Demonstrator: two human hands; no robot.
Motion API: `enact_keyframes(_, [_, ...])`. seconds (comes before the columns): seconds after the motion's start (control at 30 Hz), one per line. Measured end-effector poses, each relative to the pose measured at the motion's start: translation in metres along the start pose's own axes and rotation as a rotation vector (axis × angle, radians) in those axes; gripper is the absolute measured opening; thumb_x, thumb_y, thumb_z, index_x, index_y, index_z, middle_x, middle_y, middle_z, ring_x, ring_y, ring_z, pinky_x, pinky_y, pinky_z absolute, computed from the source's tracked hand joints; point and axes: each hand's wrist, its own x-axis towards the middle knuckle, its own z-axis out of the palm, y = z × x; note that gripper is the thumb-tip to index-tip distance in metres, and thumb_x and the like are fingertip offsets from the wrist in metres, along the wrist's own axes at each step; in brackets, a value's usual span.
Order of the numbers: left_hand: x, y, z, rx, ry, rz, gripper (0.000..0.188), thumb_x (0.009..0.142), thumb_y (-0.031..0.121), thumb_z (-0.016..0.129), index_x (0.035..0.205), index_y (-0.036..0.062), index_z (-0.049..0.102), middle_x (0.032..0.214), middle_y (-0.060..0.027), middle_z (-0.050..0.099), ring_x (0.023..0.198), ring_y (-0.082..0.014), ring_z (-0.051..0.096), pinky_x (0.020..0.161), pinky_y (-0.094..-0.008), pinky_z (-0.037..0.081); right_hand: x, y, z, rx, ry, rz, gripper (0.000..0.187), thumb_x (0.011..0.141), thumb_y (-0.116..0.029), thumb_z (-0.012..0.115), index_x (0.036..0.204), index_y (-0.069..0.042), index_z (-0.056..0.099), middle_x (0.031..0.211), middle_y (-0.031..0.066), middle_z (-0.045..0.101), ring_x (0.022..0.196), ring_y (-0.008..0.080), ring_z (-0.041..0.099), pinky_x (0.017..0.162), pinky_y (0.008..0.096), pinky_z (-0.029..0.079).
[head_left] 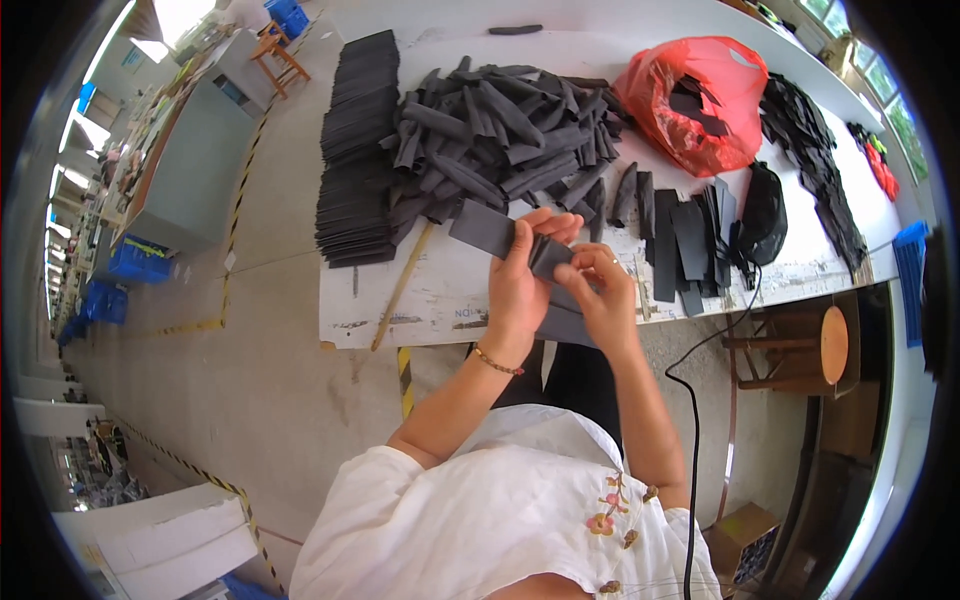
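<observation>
A long white desk carries the work. On its far side lies a loose heap of dark grey folded sleeves, with a tidy stack of flat black sheets along the heap's left edge and a red plastic bag to its right. A row of flat black strips lies near the desk's front edge, just right of the hands, and a thin wooden stick lies slanted on the left.

Above the front edge, the left hand is closed around a flat dark grey piece, thumb over it, fingers curled (the piece juts out to the left of the fist). The right hand pinches the same piece's lower right part, fingers bent, thumb pressing; the two hands nearly touch.
</observation>
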Motion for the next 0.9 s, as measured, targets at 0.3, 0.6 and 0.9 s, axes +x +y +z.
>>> enact_keyframes(0.3, [0.005, 0.011, -0.002, 0.060, -0.145, 0.027, 0.039, 0.101, 0.033, 0.045, 0.123, 0.0020, 0.053, 0.123, -0.0155, 0.060, 0.123, -0.0315, 0.051, 0.107, -0.0488, 0.039, 0.006, -0.011, -0.005, 0.474, 0.053, 0.393, 0.016, 0.088, -0.009, 0.068, 0.100, -0.001, 0.061, 0.094, 0.0023, 0.060, 0.079, 0.0082, 0.055, 0.069, 0.0212, 0.044])
enact_keyframes(0.6, [0.007, 0.033, -0.048, 0.057, 0.139, 0.166, 0.017, 0.088, 0.010, 0.068, 0.100, -0.0010, 0.065, 0.090, -0.0142, 0.068, 0.087, -0.0297, 0.068, 0.092, -0.0427, 0.053, 0.001, 0.010, -0.011, 0.391, 0.102, 0.165, 0.006, 0.084, -0.002, 0.071, 0.085, 0.000, 0.065, 0.086, -0.0007, 0.058, 0.077, 0.0067, 0.055, 0.068, 0.0204, 0.044])
enact_keyframes(0.9, [0.005, 0.042, -0.046, 0.070, 0.023, 0.156, 0.017, 0.090, 0.011, 0.065, 0.103, 0.0001, 0.064, 0.098, -0.0153, 0.068, 0.092, -0.0330, 0.067, 0.091, -0.0432, 0.053, 0.001, 0.015, -0.015, 0.460, 0.049, 0.222, 0.007, 0.085, -0.003, 0.070, 0.083, 0.000, 0.064, 0.085, 0.0002, 0.058, 0.076, 0.0070, 0.054, 0.068, 0.0208, 0.043])
